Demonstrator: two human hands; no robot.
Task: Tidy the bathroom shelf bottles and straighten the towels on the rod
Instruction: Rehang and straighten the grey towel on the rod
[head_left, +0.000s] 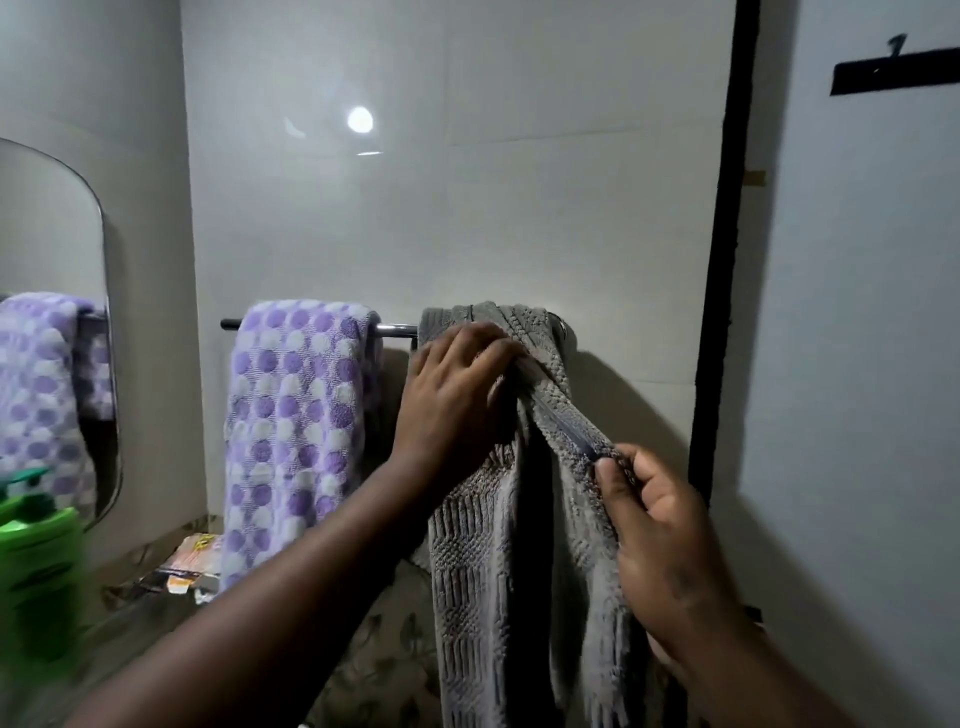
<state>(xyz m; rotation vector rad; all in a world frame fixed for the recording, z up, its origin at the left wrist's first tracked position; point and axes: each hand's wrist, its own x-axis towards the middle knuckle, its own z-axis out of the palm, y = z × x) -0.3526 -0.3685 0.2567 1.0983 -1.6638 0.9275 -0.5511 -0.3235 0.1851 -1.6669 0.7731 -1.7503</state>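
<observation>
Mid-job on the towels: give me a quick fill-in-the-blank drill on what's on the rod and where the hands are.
1. The towel that both hands hold is ____ in colour.
2. The dotted towel hangs on the rod to the ____ of it.
3. The left hand holds the towel ____ up than the right hand.
4. The bottle at the lower left is ____.

Missing words: grey; left; higher; green.
</observation>
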